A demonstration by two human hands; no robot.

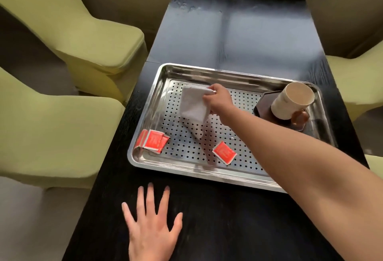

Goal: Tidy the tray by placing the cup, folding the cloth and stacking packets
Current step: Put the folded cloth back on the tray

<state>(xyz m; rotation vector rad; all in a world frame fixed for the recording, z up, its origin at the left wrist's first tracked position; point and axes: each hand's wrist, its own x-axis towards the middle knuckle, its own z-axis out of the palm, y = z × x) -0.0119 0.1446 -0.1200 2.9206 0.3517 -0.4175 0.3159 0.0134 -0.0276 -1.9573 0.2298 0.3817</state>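
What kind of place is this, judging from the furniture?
Probably a café or lounge seating area: a long black table, padded green chairs on both sides, and a steel serving tray holding a cup.

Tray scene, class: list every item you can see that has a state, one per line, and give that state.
Cloth: lifted, hanging from the right hand.
Cup: empty, tilted on the dark coaster.
Packets: scattered, unstacked.
Right hand: pinching the cloth's corner.
Left hand: open, flat on the table.
Tray: on the table.

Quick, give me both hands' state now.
Left hand: open, flat on the table, holding nothing.
Right hand: closed, pinching the cloth.
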